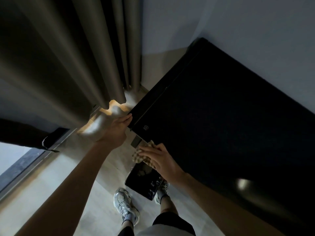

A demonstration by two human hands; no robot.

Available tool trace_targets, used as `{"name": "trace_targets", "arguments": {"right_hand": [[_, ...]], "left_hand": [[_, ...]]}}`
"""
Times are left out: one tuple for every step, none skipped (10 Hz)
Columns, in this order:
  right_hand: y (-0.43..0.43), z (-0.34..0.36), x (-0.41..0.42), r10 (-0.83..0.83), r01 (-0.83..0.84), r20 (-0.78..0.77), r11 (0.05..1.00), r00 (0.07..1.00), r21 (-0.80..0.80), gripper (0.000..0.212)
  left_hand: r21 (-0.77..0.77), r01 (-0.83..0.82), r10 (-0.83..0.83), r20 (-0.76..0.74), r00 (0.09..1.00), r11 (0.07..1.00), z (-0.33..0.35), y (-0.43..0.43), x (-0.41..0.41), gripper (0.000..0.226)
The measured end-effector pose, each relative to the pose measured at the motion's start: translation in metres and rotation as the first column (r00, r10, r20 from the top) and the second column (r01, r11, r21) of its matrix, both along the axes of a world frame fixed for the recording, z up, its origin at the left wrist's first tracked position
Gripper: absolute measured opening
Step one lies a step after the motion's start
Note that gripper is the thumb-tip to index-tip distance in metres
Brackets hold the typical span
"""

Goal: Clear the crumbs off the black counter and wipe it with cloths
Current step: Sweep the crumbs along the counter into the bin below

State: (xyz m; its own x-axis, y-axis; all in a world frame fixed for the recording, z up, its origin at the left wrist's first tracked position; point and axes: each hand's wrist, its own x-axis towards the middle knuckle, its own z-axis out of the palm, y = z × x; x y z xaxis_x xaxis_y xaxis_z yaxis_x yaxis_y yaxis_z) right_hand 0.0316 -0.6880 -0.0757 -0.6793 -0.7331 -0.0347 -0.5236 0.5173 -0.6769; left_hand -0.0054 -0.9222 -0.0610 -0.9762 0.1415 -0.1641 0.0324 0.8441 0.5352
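Note:
The black counter [221,116] fills the right half of the head view, its glossy top dark, with no crumbs that I can make out. My left hand [117,128] grips the counter's near left corner, thumb over the edge. My right hand [162,159] presses a beige checked cloth [144,158] against the front edge of the counter just below that corner. Part of the cloth hangs off the edge over a bin.
A black bin lined with a bag [144,181] stands on the pale floor under the cloth, beside my right shoe [162,191]. My left shoe [126,206] is nearby. Dark curtains [68,57] hang at the left, a white wall [247,31] behind the counter.

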Motion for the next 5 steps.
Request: {"name": "trace_targets", "arguments": {"right_hand": [[0.006,0.033,-0.007,-0.059,0.059,-0.011,0.998,0.998,-0.038,0.05],[0.03,0.058,-0.036,-0.233,0.224,-0.072,0.968,0.97,-0.113,0.052],[0.065,0.062,-0.084,-0.52,0.511,-0.194,0.854,0.832,-0.097,0.049],[0.095,0.037,-0.118,-0.593,0.611,-0.19,0.79,0.782,0.048,0.043],[0.108,0.007,-0.129,-0.586,0.622,-0.239,0.775,0.774,0.115,0.046]], "left_hand": [[-0.012,-0.047,0.047,0.067,0.997,0.999,0.012,0.009,-0.004,0.055],[0.013,-0.117,0.116,0.055,0.992,0.993,0.017,0.016,-0.009,0.055],[-0.049,-0.154,0.158,0.089,0.983,0.987,0.016,0.024,-0.022,0.056],[-0.027,-0.18,0.181,0.095,0.979,0.983,0.014,0.03,-0.033,0.057],[-0.038,-0.182,0.186,0.117,0.976,0.983,0.01,0.033,-0.05,0.057]]}}
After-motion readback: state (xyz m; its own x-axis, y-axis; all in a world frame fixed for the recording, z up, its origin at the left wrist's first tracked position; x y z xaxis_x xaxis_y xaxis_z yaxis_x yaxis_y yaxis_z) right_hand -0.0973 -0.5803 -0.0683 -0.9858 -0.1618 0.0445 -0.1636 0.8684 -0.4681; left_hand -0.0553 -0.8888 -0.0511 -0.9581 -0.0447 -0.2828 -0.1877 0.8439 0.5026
